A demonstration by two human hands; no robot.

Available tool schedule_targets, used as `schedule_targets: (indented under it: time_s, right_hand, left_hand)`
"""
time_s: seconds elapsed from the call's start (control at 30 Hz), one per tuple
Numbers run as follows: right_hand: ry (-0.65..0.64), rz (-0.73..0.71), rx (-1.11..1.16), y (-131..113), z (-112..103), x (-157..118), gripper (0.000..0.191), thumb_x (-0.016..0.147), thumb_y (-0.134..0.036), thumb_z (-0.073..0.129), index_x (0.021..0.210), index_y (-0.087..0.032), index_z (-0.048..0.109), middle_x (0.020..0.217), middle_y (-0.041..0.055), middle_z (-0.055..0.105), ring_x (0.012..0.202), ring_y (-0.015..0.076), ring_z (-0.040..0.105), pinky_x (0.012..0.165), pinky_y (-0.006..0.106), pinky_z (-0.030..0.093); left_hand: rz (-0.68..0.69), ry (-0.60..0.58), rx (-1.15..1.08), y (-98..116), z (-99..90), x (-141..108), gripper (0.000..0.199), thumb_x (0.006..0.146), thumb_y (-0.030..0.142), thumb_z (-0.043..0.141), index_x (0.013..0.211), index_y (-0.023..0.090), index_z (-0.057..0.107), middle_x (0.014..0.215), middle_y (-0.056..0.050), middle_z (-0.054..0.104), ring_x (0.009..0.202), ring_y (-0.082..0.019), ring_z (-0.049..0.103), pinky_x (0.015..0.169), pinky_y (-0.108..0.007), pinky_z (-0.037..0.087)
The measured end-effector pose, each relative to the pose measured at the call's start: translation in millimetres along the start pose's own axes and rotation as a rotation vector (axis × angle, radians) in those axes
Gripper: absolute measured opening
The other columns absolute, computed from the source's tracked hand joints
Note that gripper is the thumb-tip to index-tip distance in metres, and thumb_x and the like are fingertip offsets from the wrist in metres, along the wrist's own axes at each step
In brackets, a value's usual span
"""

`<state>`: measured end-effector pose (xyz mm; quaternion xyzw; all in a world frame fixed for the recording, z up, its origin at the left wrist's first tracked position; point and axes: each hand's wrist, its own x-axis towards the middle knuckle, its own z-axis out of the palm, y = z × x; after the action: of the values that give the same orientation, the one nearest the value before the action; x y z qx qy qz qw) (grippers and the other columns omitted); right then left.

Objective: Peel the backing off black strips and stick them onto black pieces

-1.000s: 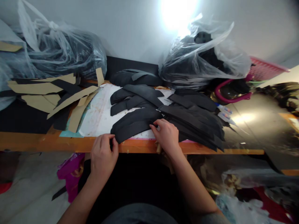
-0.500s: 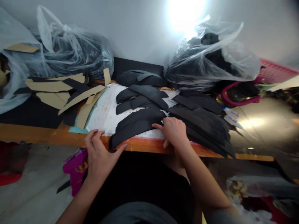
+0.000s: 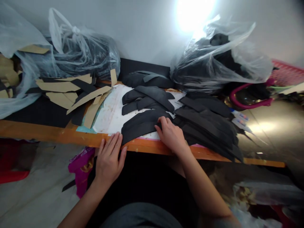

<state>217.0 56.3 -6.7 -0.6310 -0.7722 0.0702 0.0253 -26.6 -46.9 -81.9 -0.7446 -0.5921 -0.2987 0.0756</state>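
Note:
Two curved black flat pieces, seemingly foam or stiff sheet, lie aligned as a small stack (image 3: 142, 125) at the front of a white sheet. My left hand (image 3: 110, 158) is flat, fingers stretched out, its fingertips against the stack's left end by the table edge. At the right end, my right hand (image 3: 172, 134) has its fingers curled over the stack, thumb on the front side. Its fingertips are partly hidden. More black curved pieces (image 3: 152, 98) lie crossed just behind, and a larger pile of black pieces (image 3: 206, 126) is right of my right hand.
Tan and black strips (image 3: 57, 87) are scattered at the left. Knotted clear plastic bags (image 3: 83, 53) and another filled bag (image 3: 220, 63) stand along the wall. A pink basket (image 3: 287, 74) and glue-like bottles (image 3: 239, 118) are at the right. The wooden table edge (image 3: 71, 136) runs in front.
My left hand has moved in to the stack's left end and flattened. The front black pieces now line up more evenly and sit slightly farther back. My right hand's fingers have curled further over their right end.

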Motion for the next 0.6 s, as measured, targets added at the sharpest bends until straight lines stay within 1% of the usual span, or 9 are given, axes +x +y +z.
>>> schedule_targets:
  time_s: [0.1, 0.2, 0.27, 0.37, 0.4, 0.43, 0.5, 0.57, 0.6]
  right_hand:
    - [0.014, 0.043, -0.005, 6, 1, -2, 0.028, 0.105, -0.035, 0.046, 0.127, -0.019, 0.052, 0.122, 0.0142, 0.065, 0.090, 0.0270, 0.072, 0.066, 0.032, 0.046]
    - [0.064, -0.001, 0.061, 11, 1, -6, 0.028, 0.101, -0.034, 0.052, 0.125, -0.018, 0.054, 0.124, 0.0143, 0.064, 0.092, 0.0256, 0.070, 0.069, 0.032, 0.047]
    - [0.111, -0.038, 0.156, 16, 0, -11, 0.025, 0.096, -0.032, 0.059, 0.117, -0.019, 0.057, 0.121, 0.0114, 0.065, 0.088, 0.0227, 0.069, 0.070, 0.030, 0.046]
    - [0.151, -0.144, 0.309, 27, -1, -24, 0.008, 0.091, -0.022, 0.058, 0.099, -0.022, 0.059, 0.102, 0.0035, 0.070, 0.080, 0.0180, 0.067, 0.072, 0.027, 0.045]
    - [0.156, -0.180, 0.344, 30, -1, -29, 0.008, 0.090, -0.019, 0.056, 0.096, -0.023, 0.060, 0.098, 0.0019, 0.071, 0.080, 0.0174, 0.067, 0.072, 0.026, 0.045]
    - [0.167, -0.202, 0.367, 33, 0, -35, 0.010, 0.090, -0.016, 0.054, 0.094, -0.023, 0.060, 0.098, 0.0015, 0.073, 0.083, 0.0174, 0.068, 0.073, 0.026, 0.046]
    - [0.205, -0.212, 0.386, 37, 2, -47, 0.016, 0.091, -0.014, 0.050, 0.095, -0.024, 0.062, 0.113, 0.0029, 0.075, 0.097, 0.0184, 0.071, 0.077, 0.025, 0.048]
    - [0.244, -0.211, 0.388, 38, 5, -56, 0.022, 0.093, -0.011, 0.047, 0.098, -0.024, 0.063, 0.131, 0.0033, 0.071, 0.110, 0.0185, 0.070, 0.082, 0.026, 0.050]
    - [0.255, -0.214, 0.379, 38, 6, -59, 0.024, 0.094, -0.011, 0.045, 0.100, -0.025, 0.064, 0.136, 0.0030, 0.069, 0.113, 0.0182, 0.070, 0.084, 0.026, 0.051]
  left_hand:
    - [-0.045, -0.004, -0.005, -1, 0.0, 1, 0.062, 0.096, 0.024, 0.060, 0.154, 0.020, 0.040, 0.146, -0.016, 0.059, 0.137, -0.033, 0.055, 0.117, -0.056, 0.038]
    - [-0.093, 0.044, -0.056, 1, -2.9, 7, 0.066, 0.095, 0.026, 0.063, 0.155, 0.019, 0.037, 0.136, -0.017, 0.064, 0.128, -0.031, 0.060, 0.113, -0.054, 0.044]
    - [-0.079, 0.099, -0.120, -1, -7.2, 11, 0.065, 0.093, 0.023, 0.064, 0.153, 0.019, 0.039, 0.128, -0.015, 0.067, 0.120, -0.028, 0.063, 0.108, -0.048, 0.049]
    - [0.011, 0.167, -0.154, -8, -14.2, 13, 0.048, 0.092, 0.013, 0.062, 0.138, 0.025, 0.058, 0.118, -0.010, 0.067, 0.108, -0.022, 0.067, 0.099, -0.037, 0.056]
    - [0.040, 0.187, -0.146, -11, -15.5, 12, 0.043, 0.091, 0.010, 0.062, 0.131, 0.026, 0.064, 0.118, -0.009, 0.066, 0.106, -0.020, 0.067, 0.096, -0.035, 0.057]
    - [0.067, 0.206, -0.139, -13, -15.8, 11, 0.039, 0.090, 0.009, 0.062, 0.126, 0.026, 0.067, 0.121, -0.009, 0.063, 0.106, -0.020, 0.067, 0.095, -0.034, 0.058]
    - [0.103, 0.227, -0.146, -18, -13.7, 9, 0.039, 0.089, 0.008, 0.063, 0.124, 0.025, 0.069, 0.128, -0.011, 0.058, 0.110, -0.021, 0.067, 0.095, -0.034, 0.060]
    - [0.111, 0.234, -0.160, -20, -9.4, 7, 0.041, 0.088, 0.008, 0.064, 0.126, 0.024, 0.067, 0.133, -0.012, 0.054, 0.113, -0.022, 0.067, 0.095, -0.035, 0.061]
    - [0.108, 0.252, -0.157, -21, -7.2, 6, 0.040, 0.087, 0.009, 0.066, 0.125, 0.023, 0.067, 0.134, -0.013, 0.053, 0.113, -0.022, 0.067, 0.093, -0.036, 0.062]
